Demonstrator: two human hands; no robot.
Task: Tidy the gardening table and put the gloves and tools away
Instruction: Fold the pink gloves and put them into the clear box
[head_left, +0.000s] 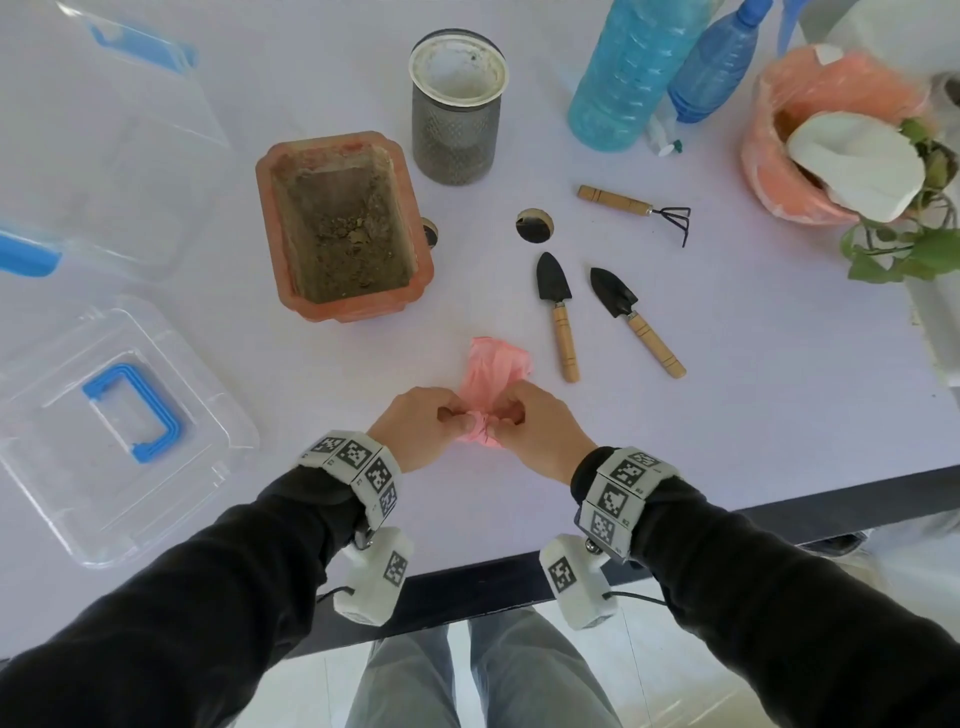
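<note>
Crumpled pink gloves (496, 375) lie on the white table near its front edge. My left hand (420, 428) and my right hand (537, 431) both pinch the gloves' near end, fingers curled around the bunched material. To the right of the gloves lie two small black trowels with wooden handles, one (558, 312) upright and one (635, 319) slanted. A small black rake (636, 209) with a wooden handle lies farther back.
A terracotta planter (343, 226) with soil stands at centre. Behind it stand a mesh cylinder (457, 106) and two blue bottles (631, 70). A clear storage box (104, 156) and its blue-handled lid (117, 426) are on the left. An orange-wrapped plant pot (826, 135) sits right.
</note>
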